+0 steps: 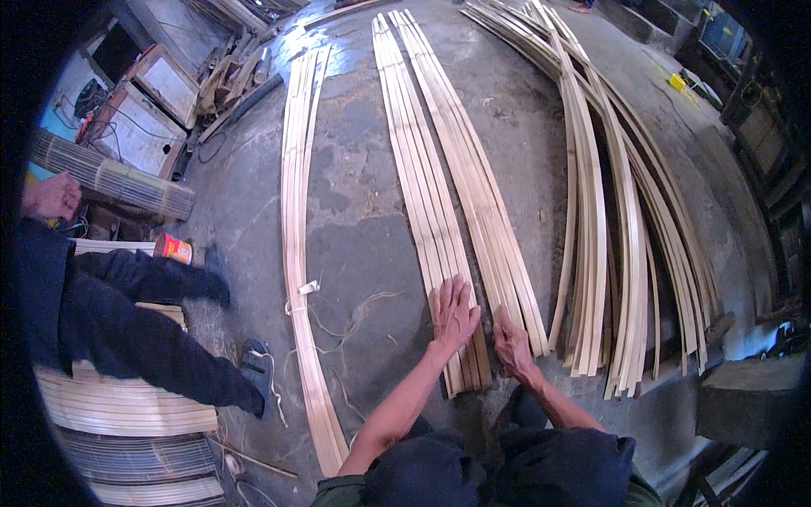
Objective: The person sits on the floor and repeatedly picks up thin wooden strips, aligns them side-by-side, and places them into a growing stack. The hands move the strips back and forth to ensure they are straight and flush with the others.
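Note:
Two rows of long pale bamboo strips lie side by side on the floor in front of me. My left hand rests flat across the near part of the left row, its fingers stretched forward. Beside it, my right hand is closed, fingers curled at the left edge of the right row near its end. The fingertips there are partly hidden. A narrow gap runs between the two rows.
A tied strip bundle lies to the left; a large loose pile of strips spreads at the right. Another person in dark trousers sits at far left beside slatted panels and a red tin. A block stands at right.

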Demonstrator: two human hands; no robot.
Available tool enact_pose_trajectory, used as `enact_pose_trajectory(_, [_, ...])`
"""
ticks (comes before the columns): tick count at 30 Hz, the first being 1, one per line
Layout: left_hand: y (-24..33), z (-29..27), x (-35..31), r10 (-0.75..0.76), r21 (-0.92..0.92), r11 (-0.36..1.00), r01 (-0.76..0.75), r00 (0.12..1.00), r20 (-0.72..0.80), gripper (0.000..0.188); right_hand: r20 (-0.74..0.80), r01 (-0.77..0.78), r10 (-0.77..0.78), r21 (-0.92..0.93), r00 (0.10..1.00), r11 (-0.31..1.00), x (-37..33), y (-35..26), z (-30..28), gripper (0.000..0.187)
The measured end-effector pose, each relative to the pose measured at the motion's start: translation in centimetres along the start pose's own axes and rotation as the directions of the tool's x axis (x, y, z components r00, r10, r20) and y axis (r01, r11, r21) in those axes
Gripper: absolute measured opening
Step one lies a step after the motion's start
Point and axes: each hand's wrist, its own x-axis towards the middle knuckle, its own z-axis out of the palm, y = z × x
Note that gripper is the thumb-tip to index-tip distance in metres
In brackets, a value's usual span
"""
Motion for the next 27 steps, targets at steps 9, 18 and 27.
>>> enact_pose_trajectory(9, [0.3,-0.4,0.4,-0.024,-0.020,0.999,0.025,0.998,0.054,0.069,-0.188,0.355,-0.354,-0.030,0.916,0.934,-1.1,0.4,1.1,0.047])
enact_pose_trajectory(18, [0.8,-0.4,0.3,-0.123,-0.054,0.991,0.123,0.992,0.005,0.078,-0.061,0.063,-0.077,-0.209,0.995,0.976,-1.2,-2.1,-1.2,0.049])
enact_pose_trajectory(27, [1.2,-1.2,0.4,-0.136,-0.086,0.987,0.139,0.990,0.037,0.079,-0.126,0.138,-0.141,-0.040,0.982,0.990,-0.8,-0.3,-0.5,0.050])
